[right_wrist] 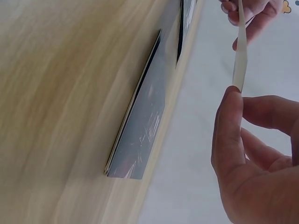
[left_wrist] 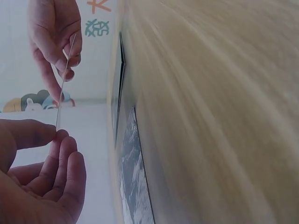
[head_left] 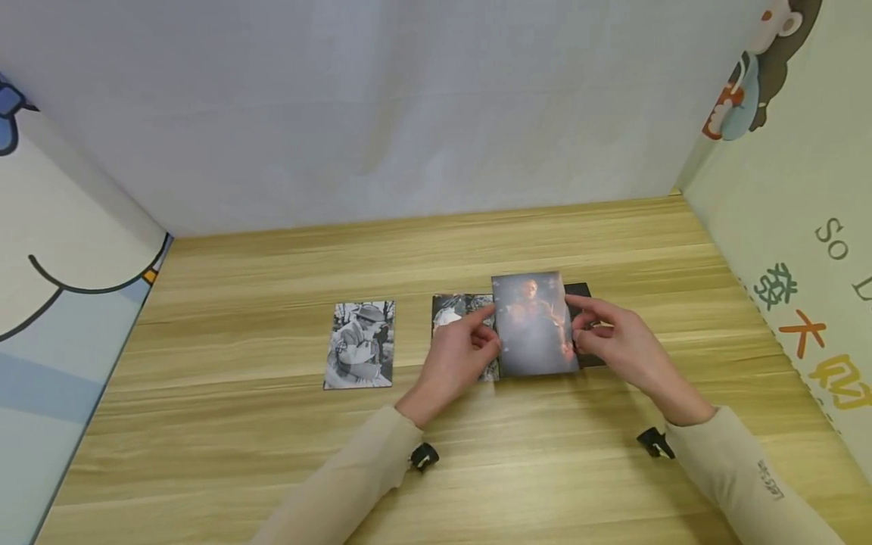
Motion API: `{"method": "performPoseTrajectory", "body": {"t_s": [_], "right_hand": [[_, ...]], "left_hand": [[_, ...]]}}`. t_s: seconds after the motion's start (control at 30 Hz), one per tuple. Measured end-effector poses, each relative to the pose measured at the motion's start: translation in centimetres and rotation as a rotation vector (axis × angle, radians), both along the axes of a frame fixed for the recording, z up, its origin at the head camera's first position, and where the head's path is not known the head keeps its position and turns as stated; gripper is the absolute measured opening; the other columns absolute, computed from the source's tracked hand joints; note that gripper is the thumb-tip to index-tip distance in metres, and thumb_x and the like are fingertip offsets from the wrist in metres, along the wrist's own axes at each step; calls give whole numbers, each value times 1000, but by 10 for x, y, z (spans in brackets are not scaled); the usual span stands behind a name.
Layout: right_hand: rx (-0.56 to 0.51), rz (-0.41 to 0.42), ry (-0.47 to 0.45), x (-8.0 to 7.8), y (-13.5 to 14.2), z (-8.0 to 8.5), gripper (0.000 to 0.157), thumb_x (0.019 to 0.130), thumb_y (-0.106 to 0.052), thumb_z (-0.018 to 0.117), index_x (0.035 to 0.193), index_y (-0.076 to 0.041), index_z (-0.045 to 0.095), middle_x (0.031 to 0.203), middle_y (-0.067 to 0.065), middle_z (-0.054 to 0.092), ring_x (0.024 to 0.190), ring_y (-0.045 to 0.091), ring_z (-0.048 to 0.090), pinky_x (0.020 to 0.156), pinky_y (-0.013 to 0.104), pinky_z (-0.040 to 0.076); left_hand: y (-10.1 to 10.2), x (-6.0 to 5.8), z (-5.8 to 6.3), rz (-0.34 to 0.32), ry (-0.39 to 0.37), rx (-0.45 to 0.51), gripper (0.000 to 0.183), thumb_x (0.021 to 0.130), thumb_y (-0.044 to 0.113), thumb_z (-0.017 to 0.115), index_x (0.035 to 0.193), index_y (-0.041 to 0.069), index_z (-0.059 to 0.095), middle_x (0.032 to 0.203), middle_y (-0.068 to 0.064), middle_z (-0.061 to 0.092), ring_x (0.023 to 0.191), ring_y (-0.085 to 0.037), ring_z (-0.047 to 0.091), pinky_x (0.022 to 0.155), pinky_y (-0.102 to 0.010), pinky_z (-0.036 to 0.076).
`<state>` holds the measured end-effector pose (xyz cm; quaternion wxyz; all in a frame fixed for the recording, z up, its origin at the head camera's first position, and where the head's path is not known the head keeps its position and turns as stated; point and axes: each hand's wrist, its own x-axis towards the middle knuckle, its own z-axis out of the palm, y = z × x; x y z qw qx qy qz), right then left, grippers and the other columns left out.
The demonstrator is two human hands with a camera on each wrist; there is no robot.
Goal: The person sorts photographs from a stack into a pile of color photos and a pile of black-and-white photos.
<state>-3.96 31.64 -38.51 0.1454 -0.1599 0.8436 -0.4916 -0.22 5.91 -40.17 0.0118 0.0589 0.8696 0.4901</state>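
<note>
Both hands hold one photo card above the table; a glowing orange figure on grey shows on its face. My left hand pinches its left edge between thumb and finger, and my right hand pinches the right edge. Seen edge-on in the left wrist view, the card is thin and raised off the wood. Partly hidden beneath it lie a black-and-white photo card and, to the right, a dark card. In the right wrist view, the dark cards look stacked.
Another black-and-white photo card, picturing a person in a hat, lies flat further left. The wooden table meets a pale back wall and printed side panels. A black strap end hangs by the left sleeve.
</note>
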Motion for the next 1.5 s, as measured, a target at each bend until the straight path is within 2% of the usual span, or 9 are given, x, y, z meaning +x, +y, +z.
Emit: {"method": "performPoseTrajectory", "body": {"t_s": [0.23, 0.47, 0.83, 1.07, 1.33, 1.5], "right_hand": [[4, -8, -5, -2, 5, -1, 57, 99, 3, 56, 154, 3, 44, 111, 18, 62, 93, 22, 70, 77, 30, 60], [25, -23, -12, -3, 10, -1, 56, 99, 3, 55, 154, 3, 43, 113, 19, 61, 99, 26, 71, 78, 31, 61], [55, -61, -51, -7, 16, -2, 56, 100, -1, 56, 155, -1, 44, 117, 20, 61, 89, 16, 70, 70, 29, 56], [81, -74, -56, -9, 20, -2, 57, 100, -4, 55, 156, -3, 44, 116, 20, 62, 92, 18, 70, 68, 30, 53], [80, -87, -45, -14, 24, -5, 58, 99, -1, 55, 155, -1, 45, 112, 20, 64, 89, 12, 69, 72, 27, 55], [108, -101, -32, -16, 26, -8, 57, 98, -1, 57, 154, 0, 46, 112, 20, 65, 95, 17, 70, 71, 26, 54]], "left_hand": [[5, -4, -2, -1, -1, -25, 54, 93, 4, 70, 146, 1, 57, 93, -2, 75, 80, -11, 71, 74, -21, 56], [11, -10, -6, -8, 3, -16, 52, 93, 4, 70, 144, -1, 59, 93, -3, 74, 81, -11, 71, 74, -20, 56], [19, -17, -7, -12, -41, -21, 55, 92, 4, 71, 145, 2, 58, 93, 0, 74, 80, -6, 67, 72, -18, 55], [23, -22, -8, -25, -39, -36, 56, 92, 5, 72, 146, 1, 57, 94, 0, 74, 80, -7, 67, 73, -17, 54], [28, -27, -9, -32, -58, -48, 55, 93, 8, 72, 146, 2, 57, 96, 0, 75, 81, -5, 68, 74, -16, 54], [32, -31, -11, -44, -62, -44, 56, 93, 8, 73, 146, 2, 56, 95, 0, 76, 78, -4, 67, 71, -16, 54]]}}
